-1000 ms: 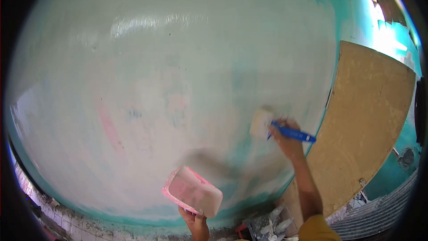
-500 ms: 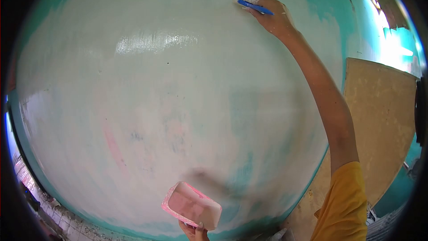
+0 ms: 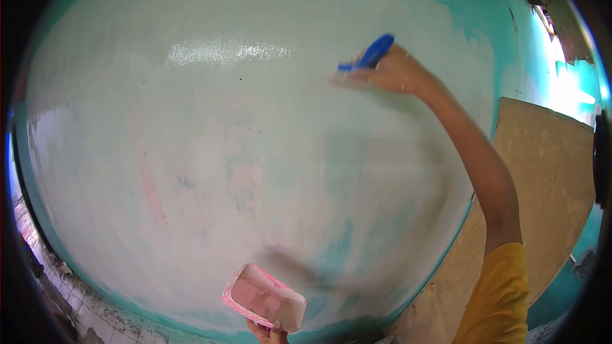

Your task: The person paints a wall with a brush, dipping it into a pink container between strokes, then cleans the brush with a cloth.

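Note:
My right hand point(image 3: 403, 71) is closed round a paintbrush with a blue handle point(image 3: 377, 52), held up against the wall point(image 3: 191, 108) right of centre. The brush's bristle end points left and is slightly blurred. Low in the view, my left hand point(image 3: 269, 332) grips a pink-edged rectangular tub point(image 3: 233, 302) from below, thumb over its near rim. Inside the tub lies a pale pinkish layer of paint, and the tub is tilted so its opening faces me. Pale, streaky paint covers most of the wall, with turquoise showing along its edges.
A tan board point(image 3: 542, 159) leans at the right, beside the wall's corner. Bright light comes in at the upper right. Grey floor tiles point(image 3: 95, 325) show at the lower left, with debris along the wall's foot.
My right hand and the paintbrush have moved down the wall, and the handle has swung from nearly level to pointing up and right. The tub has shifted slightly left in view.

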The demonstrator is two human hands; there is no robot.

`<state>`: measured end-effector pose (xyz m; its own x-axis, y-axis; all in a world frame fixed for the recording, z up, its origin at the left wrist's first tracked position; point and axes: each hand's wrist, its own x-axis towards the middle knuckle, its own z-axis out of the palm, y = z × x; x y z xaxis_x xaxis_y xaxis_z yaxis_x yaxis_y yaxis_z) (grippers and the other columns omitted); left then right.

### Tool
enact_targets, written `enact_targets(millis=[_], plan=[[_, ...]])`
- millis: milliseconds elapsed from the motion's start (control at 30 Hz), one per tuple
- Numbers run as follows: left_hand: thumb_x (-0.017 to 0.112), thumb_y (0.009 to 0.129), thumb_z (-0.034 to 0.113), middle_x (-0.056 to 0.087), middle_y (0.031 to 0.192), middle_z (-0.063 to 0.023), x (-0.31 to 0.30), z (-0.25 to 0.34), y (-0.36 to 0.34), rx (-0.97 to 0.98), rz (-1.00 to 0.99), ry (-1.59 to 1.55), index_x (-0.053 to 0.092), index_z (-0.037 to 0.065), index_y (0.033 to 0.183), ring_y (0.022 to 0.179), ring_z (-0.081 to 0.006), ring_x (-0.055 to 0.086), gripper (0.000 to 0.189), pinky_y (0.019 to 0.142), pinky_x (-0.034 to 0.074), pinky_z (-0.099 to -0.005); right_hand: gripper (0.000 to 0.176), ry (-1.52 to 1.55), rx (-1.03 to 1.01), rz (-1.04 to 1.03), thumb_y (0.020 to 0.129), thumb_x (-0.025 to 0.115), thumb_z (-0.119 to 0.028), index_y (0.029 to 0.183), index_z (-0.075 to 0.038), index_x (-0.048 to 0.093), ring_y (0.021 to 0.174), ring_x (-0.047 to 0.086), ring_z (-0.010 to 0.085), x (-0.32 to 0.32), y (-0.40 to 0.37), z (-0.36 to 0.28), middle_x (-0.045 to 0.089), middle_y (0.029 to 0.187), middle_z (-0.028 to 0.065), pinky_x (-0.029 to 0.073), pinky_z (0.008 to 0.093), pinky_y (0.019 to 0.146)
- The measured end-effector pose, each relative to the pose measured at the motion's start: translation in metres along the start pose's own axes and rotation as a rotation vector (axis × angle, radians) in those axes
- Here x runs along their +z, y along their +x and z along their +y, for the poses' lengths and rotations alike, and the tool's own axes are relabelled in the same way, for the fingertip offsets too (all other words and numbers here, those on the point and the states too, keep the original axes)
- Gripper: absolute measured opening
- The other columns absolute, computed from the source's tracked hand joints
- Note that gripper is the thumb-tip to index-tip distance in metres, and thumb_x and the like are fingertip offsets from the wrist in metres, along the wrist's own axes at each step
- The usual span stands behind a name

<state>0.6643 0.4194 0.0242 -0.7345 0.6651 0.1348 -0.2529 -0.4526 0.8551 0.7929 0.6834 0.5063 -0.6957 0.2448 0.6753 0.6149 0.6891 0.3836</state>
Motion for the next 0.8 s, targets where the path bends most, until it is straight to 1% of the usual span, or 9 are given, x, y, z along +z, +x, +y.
enact_targets(millis=[100,167,267,300,400,533,600,700,800], plan=[[0.063,0.083,0.061,0.031,0.141,-0.0166,0.000,-0.009,-0.002,0.045,-0.001,0.062,0.008,0.006,0.148,0.120,-0.0309,0.044,0.102,0.085,0.046,-0.0429,0.044,-0.116,0.030,0.245,0.087,0.057,-0.051,0.119,-0.022,0.067,0.102,0.062,0.0312,-0.028,0.035,0.024,0.068,0.106,0.0136,0.047,0.0400,0.094],[0.063,0.083,0.060,0.032,0.140,-0.0157,0.000,-0.010,-0.004,0.062,0.015,0.155,0.011,0.006,0.148,0.118,-0.0309,0.045,0.099,0.085,0.046,-0.0430,0.042,-0.291,-0.004,0.566,0.088,0.056,-0.050,0.114,-0.019,0.069,0.100,0.062,0.0320,-0.031,0.069,0.052,0.069,0.103,0.0140,0.049,0.0402,0.090],[0.064,0.083,0.059,0.033,0.139,-0.0150,0.004,-0.043,0.002,0.036,0.099,-0.042,0.015,0.006,0.148,0.115,-0.0306,0.047,0.097,0.085,0.047,-0.0425,0.040,-0.189,0.152,0.599,0.090,0.057,-0.049,0.113,-0.018,0.070,0.089,0.065,0.0327,-0.060,0.074,0.040,0.070,0.095,0.0119,0.051,0.0389,0.083],[0.064,0.083,0.059,0.033,0.139,-0.0150,0.003,-0.046,0.003,0.040,0.103,-0.043,0.015,0.006,0.148,0.115,-0.0306,0.047,0.097,0.085,0.047,-0.0425,0.040,-0.249,0.045,0.691,0.089,0.058,-0.050,0.108,-0.017,0.071,0.082,0.065,0.0326,-0.057,0.076,0.037,0.069,0.085,0.0112,0.051,0.0401,0.077],[0.065,0.082,0.057,0.035,0.137,-0.0140,0.002,-0.047,0.004,0.067,0.100,-0.047,0.016,0.006,0.148,0.114,-0.0290,0.048,0.097,0.083,0.048,-0.0407,0.039,-0.141,0.164,0.534,0.089,0.056,-0.047,0.108,-0.015,0.070,0.100,0.062,0.0320,-0.030,0.053,0.017,0.069,0.101,0.0128,0.049,0.0400,0.090],[0.067,0.081,0.057,0.038,0.134,-0.0127,-0.004,-0.040,0.008,0.083,0.076,-0.022,0.015,0.007,0.146,0.112,-0.0273,0.048,0.098,0.078,0.049,-0.0385,0.030,-0.110,-0.178,0.308,0.082,0.071,-0.032,0.100,-0.008,0.071,0.092,0.063,0.0327,0.032,-0.019,-0.030,0.068,0.096,0.0152,0.050,0.0394,0.084],[0.067,0.080,0.059,0.038,0.134,-0.0128,-0.003,-0.038,0.007,0.087,0.053,-0.028,0.015,0.007,0.146,0.112,-0.0272,0.049,0.098,0.077,0.049,-0.0383,0.036,0.038,-0.166,0.109,0.088,0.057,-0.044,0.105,-0.015,0.070,0.094,0.062,0.0314,0.050,-0.046,-0.049,0.069,0.099,0.0122,0.048,0.0412,0.087],[0.066,0.079,0.061,0.037,0.134,-0.0137,-0.001,-0.032,0.004,0.051,0.087,-0.026,0.016,0.005,0.145,0.112,-0.0273,0.048,0.100,0.079,0.048,-0.0396,0.041,-0.038,-0.130,0.019,0.089,0.054,-0.049,0.110,-0.017,0.070,0.095,0.062,0.0312,0.051,-0.037,-0.048,0.068,0.099,0.0130,0.048,0.0412,0.088],[0.065,0.078,0.065,0.037,0.134,-0.0145,-0.003,-0.035,0.004,0.044,0.084,0.013,0.014,0.004,0.146,0.114,-0.0281,0.046,0.104,0.083,0.047,-0.0415,0.048,-0.007,-0.151,0.159,0.088,0.050,-0.058,0.112,-0.022,0.071,0.099,0.061,0.0345,0.020,0.010,-0.012,0.067,0.106,0.0166,0.048,0.0419,0.090]])
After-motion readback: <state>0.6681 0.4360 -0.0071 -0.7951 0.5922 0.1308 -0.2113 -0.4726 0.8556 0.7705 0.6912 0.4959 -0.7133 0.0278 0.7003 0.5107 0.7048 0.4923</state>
